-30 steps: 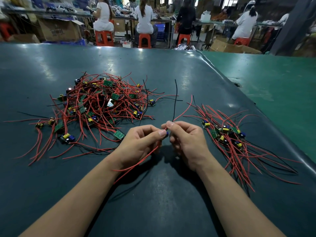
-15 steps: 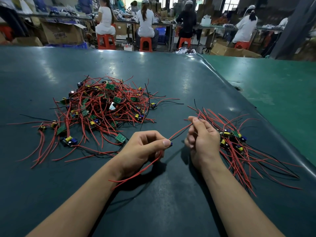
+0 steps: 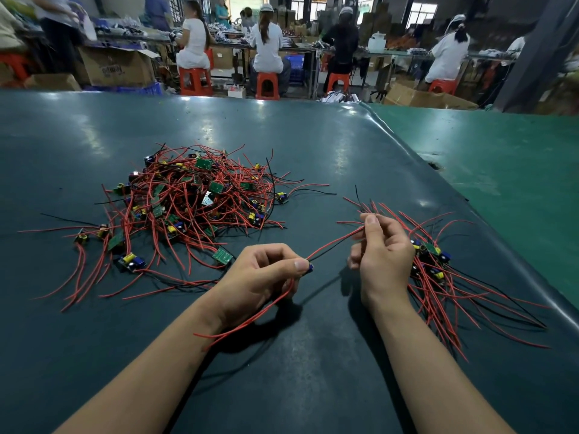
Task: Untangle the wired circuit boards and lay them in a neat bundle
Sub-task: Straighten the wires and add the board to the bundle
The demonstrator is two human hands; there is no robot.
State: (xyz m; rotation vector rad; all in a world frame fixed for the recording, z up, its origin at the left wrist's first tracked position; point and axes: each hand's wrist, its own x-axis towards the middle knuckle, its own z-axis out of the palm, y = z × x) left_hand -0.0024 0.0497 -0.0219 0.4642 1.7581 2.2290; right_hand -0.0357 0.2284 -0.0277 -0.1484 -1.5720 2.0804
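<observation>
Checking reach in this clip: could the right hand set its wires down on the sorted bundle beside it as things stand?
Probably yes. The right hand, pinching the red and black wires, hovers right at the near edge of the sorted bundle, and nothing lies between them.

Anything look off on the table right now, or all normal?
Nothing damaged or spilled. The tangled pile is still a heap on the left, with a few boards strayed from it, such as one. The sorted bundle lies by the right hand.
</observation>
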